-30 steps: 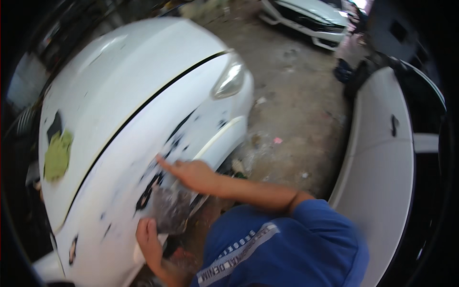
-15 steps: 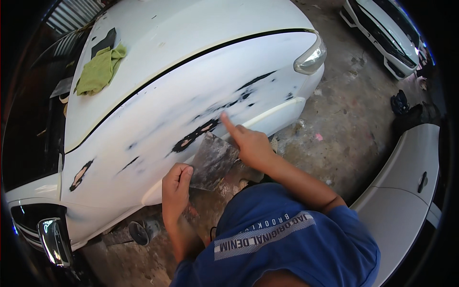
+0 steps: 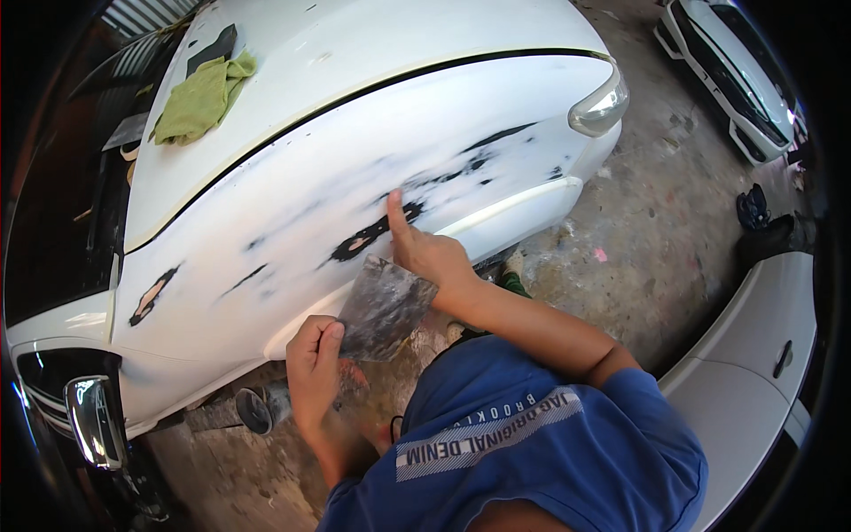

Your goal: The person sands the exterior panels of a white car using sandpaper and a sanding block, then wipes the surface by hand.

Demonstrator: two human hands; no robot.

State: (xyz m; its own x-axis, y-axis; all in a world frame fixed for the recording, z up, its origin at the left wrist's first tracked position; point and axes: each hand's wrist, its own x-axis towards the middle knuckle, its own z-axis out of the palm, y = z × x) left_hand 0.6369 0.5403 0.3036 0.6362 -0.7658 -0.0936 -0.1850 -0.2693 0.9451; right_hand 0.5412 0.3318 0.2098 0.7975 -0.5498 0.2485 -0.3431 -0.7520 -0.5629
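My left hand (image 3: 315, 359) pinches the left edge of a dark grey, smeared square sheet (image 3: 387, 310), thumb on top. My right hand (image 3: 432, 257) is at the sheet's upper right corner, its index finger stretched out over the white fender (image 3: 292, 204) of a car. That finger lies across a long black patch (image 3: 362, 238) with a bare tan middle; whether it touches the surface I cannot tell. The rest of the right hand's fingers are curled or hidden, and nothing shows in them. Black streaks and grey smudges mark the fender around it.
A green cloth (image 3: 199, 102) lies on the hood over a dark flat piece (image 3: 213, 49). The car's headlight (image 3: 598, 105) is at the far right and its chrome mirror (image 3: 93, 421) at the lower left. A round black object (image 3: 254, 410) sits on the floor. Another car's door (image 3: 736, 381) stands at right.
The right hand's pointing finger has moved left and turned more upright over the black patch. The left hand and sheet have shifted slightly left and toward me. The view has shifted a little.
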